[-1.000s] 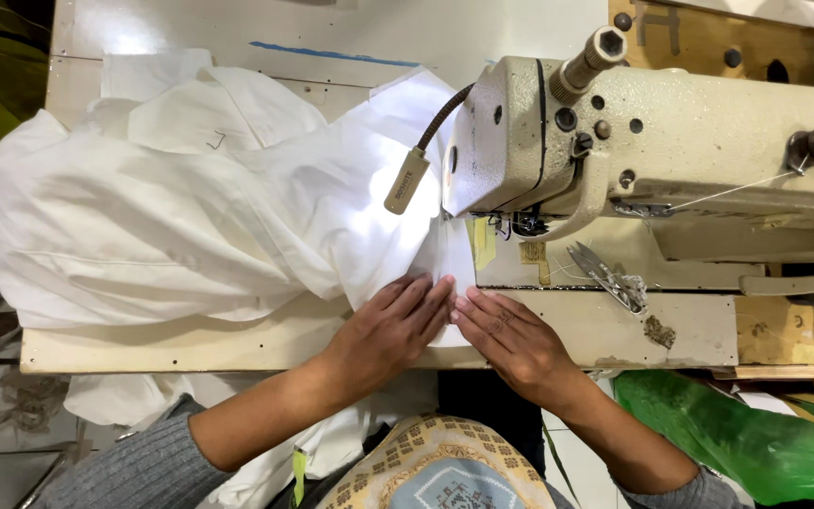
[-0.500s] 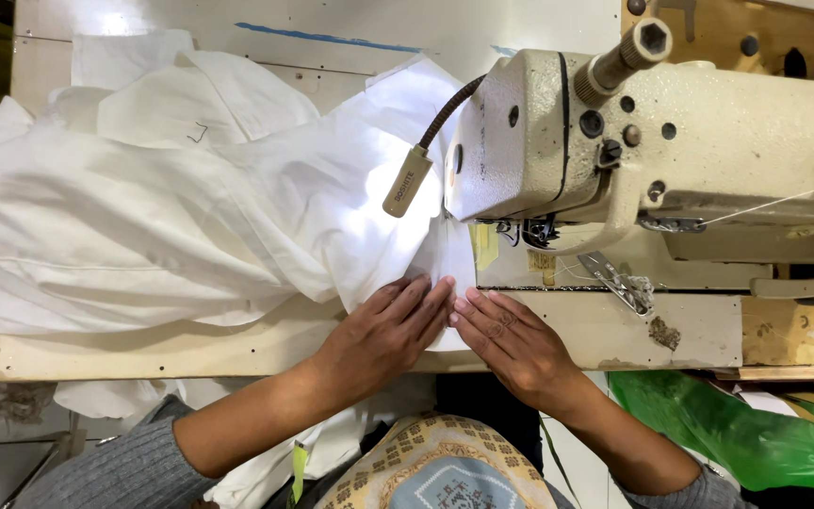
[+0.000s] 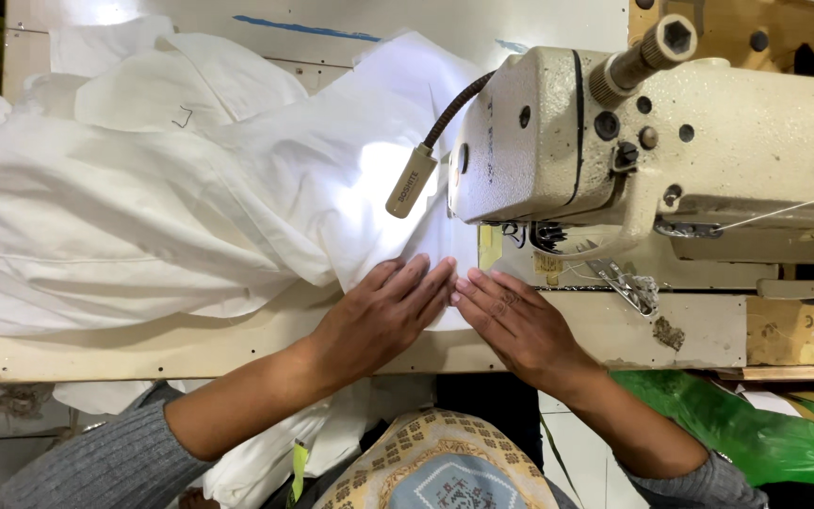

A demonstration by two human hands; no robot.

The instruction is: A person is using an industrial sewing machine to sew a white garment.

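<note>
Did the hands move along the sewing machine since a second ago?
No. The left hand and right hand lie flat on the white cloth, in the same spot below the sewing machine head.

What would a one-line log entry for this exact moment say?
left hand: flat on white fabric | right hand: flat beside it, fingertips near the sewing machine head | lamp: lit on cloth | table: fabric heaped left
</note>
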